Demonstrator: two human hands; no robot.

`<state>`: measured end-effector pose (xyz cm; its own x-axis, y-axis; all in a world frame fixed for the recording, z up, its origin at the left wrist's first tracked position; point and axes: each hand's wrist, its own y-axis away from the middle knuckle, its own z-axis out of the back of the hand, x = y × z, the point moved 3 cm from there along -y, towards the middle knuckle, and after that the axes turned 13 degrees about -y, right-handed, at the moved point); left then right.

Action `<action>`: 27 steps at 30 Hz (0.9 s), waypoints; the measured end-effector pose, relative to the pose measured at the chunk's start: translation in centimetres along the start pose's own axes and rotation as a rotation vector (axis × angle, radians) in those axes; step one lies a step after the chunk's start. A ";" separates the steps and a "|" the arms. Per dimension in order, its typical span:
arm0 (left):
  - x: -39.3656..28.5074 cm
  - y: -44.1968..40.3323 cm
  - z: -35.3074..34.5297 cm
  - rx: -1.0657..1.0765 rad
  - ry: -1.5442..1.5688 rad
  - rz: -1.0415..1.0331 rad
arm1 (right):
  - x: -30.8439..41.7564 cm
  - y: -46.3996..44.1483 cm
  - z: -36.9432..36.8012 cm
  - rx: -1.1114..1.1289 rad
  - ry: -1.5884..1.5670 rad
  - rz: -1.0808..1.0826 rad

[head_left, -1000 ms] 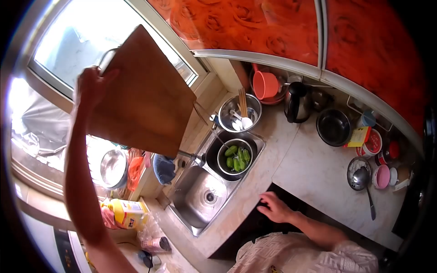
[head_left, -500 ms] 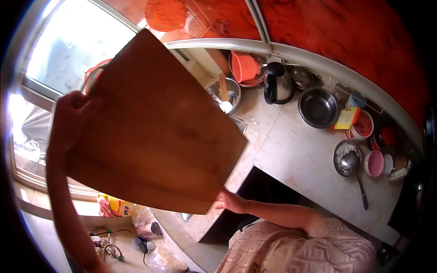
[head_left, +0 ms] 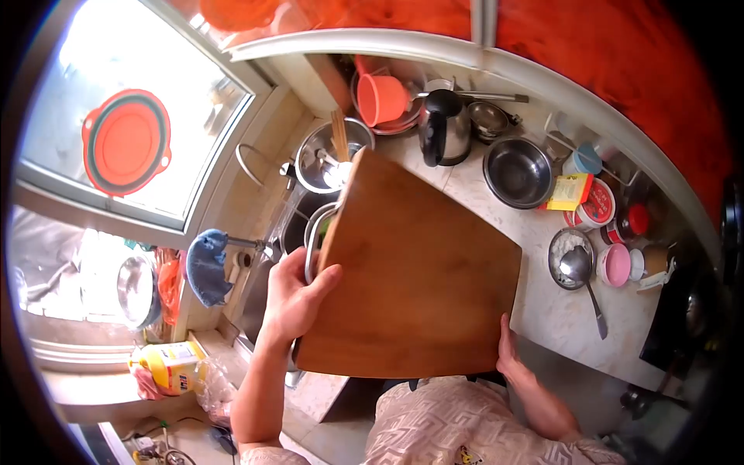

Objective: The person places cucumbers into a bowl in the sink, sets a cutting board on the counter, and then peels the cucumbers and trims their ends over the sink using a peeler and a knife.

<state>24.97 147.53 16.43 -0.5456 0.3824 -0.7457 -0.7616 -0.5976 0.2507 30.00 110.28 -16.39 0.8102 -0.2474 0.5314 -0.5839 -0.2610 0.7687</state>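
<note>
A large wooden cutting board (head_left: 418, 279) is held up in front of my body, its broad face toward me. My left hand (head_left: 294, 298) grips its left edge, thumb on the face and the other fingers partly hidden behind. At the lower right edge, my right hand (head_left: 511, 353) is closed against the board, with some fingers out of sight behind it. A curved metal loop or rim (head_left: 311, 248) shows beside my left hand; whether it belongs to the board is unclear. Part of the counter and sink is hidden by the board.
Behind the board stand a steel bowl (head_left: 310, 159) with chopsticks, a kettle (head_left: 446, 132) and a dark pan (head_left: 518, 172). To the right is a bowl of white food (head_left: 570, 248) with a ladle. A blue cloth (head_left: 208, 267) hangs by the window, and a yellow bottle (head_left: 174, 368) stands left.
The cutting board has moved right and down, away from the window. My left hand moved right with it, and my right hand shifted right along its edge.
</note>
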 end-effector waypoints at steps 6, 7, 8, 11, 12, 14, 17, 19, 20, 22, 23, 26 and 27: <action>-5.3 1.5 -1.9 0.031 -0.012 -0.143 | 6.2 5.3 -6.2 0.233 0.908 0.543; -6.8 2.0 -2.0 0.033 -0.134 -0.193 | 8.2 9.9 -9.0 0.380 0.796 0.714; -8.0 2.6 -2.3 0.001 -0.101 -0.229 | 10.5 14.4 -12.8 0.517 0.871 0.870; -11.2 3.5 -5.2 0.033 -0.192 -0.352 | 11.2 20.0 -17.1 0.561 1.119 1.193; -11.8 4.1 -6.7 0.051 -0.232 -0.444 | 11.1 19.7 -16.5 0.481 1.150 1.239; -12.0 3.8 -7.4 0.044 -0.130 -0.498 | 10.6 18.4 -13.9 0.314 1.188 1.254; -5.9 2.4 -10.4 0.049 0.502 -0.543 | 10.2 17.4 -10.3 0.184 1.211 1.237; 2.5 -0.2 -20.1 0.039 0.454 -0.298 | 9.7 17.3 -8.9 0.129 1.264 1.197; 5.5 -0.8 -24.9 0.028 0.221 -0.400 | 9.6 17.7 -9.0 0.073 1.369 1.163; 8.3 -2.3 -32.4 0.024 -0.113 -0.543 | 10.4 19.6 -9.4 0.005 1.601 1.061; 8.8 -3.7 -35.3 0.033 -0.227 -0.605 | 10.3 20.0 -9.5 0.007 1.634 1.032; 12.3 -7.8 -37.9 0.049 -0.460 -0.648 | 9.5 20.2 -9.7 0.028 1.636 0.992; 13.0 -9.4 -37.8 0.049 -0.517 -0.632 | 9.4 20.3 -9.7 0.033 1.638 0.983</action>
<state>38.25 131.46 -18.90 -0.0917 0.9208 -0.3791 -0.9873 -0.1338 -0.0862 26.26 111.72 7.60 -0.5235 0.6936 0.4948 -0.7858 -0.6175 0.0343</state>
